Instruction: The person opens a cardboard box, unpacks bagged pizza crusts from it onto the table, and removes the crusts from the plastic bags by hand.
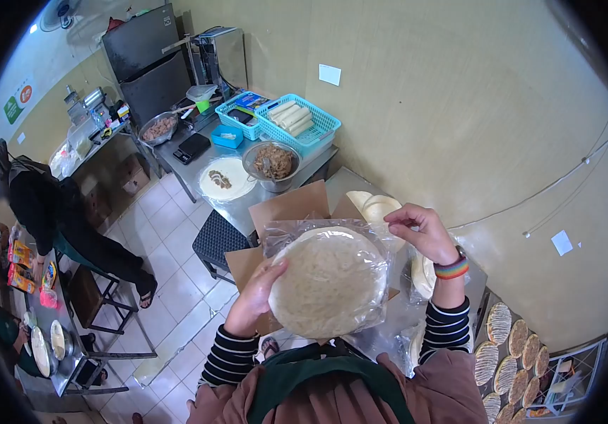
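Note:
A clear plastic bag holds a stack of round, pale flatbreads [327,283] in front of my chest. My left hand [256,293] grips the bag's left side, thumb on top. At the upper right of the bag, my right hand [420,232] has its thumb and fingers pinched on the plastic's edge. An open cardboard box [291,205] stands beneath and behind the bag. More round flatbreads [378,207] lie just behind my right hand, and others in plastic [422,277] are on the metal table below it.
A metal table [237,206] ahead bears a bowl of brown filling [273,161], blue baskets of rolls [298,121] and a filled wrapper [226,178]. A black stool [220,240] stands near the box. At left, a person [56,205] leans over another table. Topped breads [509,353] lie lower right.

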Motion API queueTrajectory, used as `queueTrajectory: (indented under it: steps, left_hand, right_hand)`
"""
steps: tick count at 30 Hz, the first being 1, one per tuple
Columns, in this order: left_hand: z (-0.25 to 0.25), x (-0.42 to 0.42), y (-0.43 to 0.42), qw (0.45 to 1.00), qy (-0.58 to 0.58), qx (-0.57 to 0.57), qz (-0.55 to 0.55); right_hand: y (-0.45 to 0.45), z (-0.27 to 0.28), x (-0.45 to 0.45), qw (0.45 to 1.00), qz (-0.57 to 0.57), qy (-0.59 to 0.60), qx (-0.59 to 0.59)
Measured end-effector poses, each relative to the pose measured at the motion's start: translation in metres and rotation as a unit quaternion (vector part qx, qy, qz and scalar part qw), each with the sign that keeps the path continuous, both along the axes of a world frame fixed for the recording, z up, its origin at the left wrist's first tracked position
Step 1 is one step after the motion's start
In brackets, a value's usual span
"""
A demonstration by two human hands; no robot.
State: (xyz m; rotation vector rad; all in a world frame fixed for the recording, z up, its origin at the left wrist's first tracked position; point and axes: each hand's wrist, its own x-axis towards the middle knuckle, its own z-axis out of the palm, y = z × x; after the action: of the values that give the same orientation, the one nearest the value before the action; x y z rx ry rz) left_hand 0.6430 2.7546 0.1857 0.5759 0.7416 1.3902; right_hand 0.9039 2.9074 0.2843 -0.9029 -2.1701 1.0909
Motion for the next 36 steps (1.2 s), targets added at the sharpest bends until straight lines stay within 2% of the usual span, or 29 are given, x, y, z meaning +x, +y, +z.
queueTrajectory:
  steps: [4,6,10,13,15,17,18,19,20,21,23,24,26,27,30,31,33,34,35,36]
  left_hand:
    - [-0.009,-0.013,-0.005,1.0,-0.011,-0.001,0.023]
    - [-0.011,-0.018,-0.005,0.996,-0.094,-0.007,-0.005]
    - [-0.005,-0.022,-0.011,0.996,-0.088,0.002,0.001]
    - [-0.001,-0.024,-0.014,0.996,-0.092,0.012,0.01]
    - [-0.007,-0.028,-0.016,0.99,-0.14,-0.005,0.011]
    - [-0.004,-0.031,-0.02,0.986,-0.165,0.002,0.023]
    - [0.0,-0.028,-0.023,0.991,-0.121,0.009,0.05]
    - [0.004,-0.023,-0.026,0.994,-0.078,0.014,0.078]
    - [0.006,-0.018,-0.029,0.992,0.037,0.007,0.121]
    - [0.013,-0.008,-0.032,0.98,0.128,0.028,0.148]
    - [-0.027,-0.004,-0.035,0.935,0.324,0.075,0.122]
    - [-0.01,0.002,-0.036,0.934,0.324,0.072,0.129]
    - [0.024,0.015,-0.038,0.902,0.373,0.195,0.099]
    - [0.026,0.015,-0.038,0.9,0.375,0.194,0.106]
    - [0.02,0.005,-0.043,0.905,0.359,0.202,0.102]
    - [0.015,0.001,-0.046,0.904,0.362,0.197,0.116]
    - [0.021,-0.008,-0.05,0.936,0.264,0.153,0.175]
    - [0.019,-0.017,-0.055,0.955,0.2,0.146,0.164]
    - [0.02,-0.022,-0.06,0.95,0.205,0.141,0.188]
    - [0.02,-0.027,-0.064,0.975,0.109,0.111,0.158]
  right_hand:
    - [0.005,-0.011,-0.018,0.997,0.01,-0.006,0.071]
    - [0.005,-0.013,-0.026,0.993,0.003,0.019,0.116]
    - [0.003,-0.017,-0.034,0.986,0.037,0.017,0.16]
    - [0.005,-0.024,-0.038,0.978,0.065,0.064,0.189]
    - [0.015,-0.037,-0.034,0.972,0.048,0.135,0.185]
    - [0.014,-0.044,-0.035,0.966,0.036,0.145,0.21]
    - [0.007,-0.049,-0.038,0.967,-0.047,0.236,0.084]
    - [-0.002,-0.051,-0.043,0.938,-0.128,0.318,-0.047]
    - [-0.008,-0.06,-0.044,0.917,-0.103,0.373,-0.099]
    - [-0.017,-0.073,-0.05,0.918,-0.094,0.373,-0.1]
    - [-0.034,-0.101,-0.064,0.958,-0.165,0.235,-0.004]
    - [-0.035,-0.107,-0.066,0.959,-0.157,0.235,-0.006]
    - [-0.037,-0.111,-0.07,0.958,-0.163,0.222,-0.082]
    - [-0.039,-0.108,-0.07,0.959,-0.154,0.223,-0.083]
    - [-0.049,-0.088,-0.068,0.906,-0.175,0.313,-0.225]
    - [-0.051,-0.085,-0.068,0.908,-0.162,0.31,-0.229]
    - [-0.052,-0.087,-0.058,0.845,-0.165,0.376,-0.344]
    - [-0.051,-0.087,-0.05,0.834,-0.103,0.381,-0.386]
    - [-0.048,-0.089,-0.04,0.818,-0.041,0.381,-0.429]
    - [-0.04,-0.097,-0.03,0.837,-0.028,0.344,-0.425]
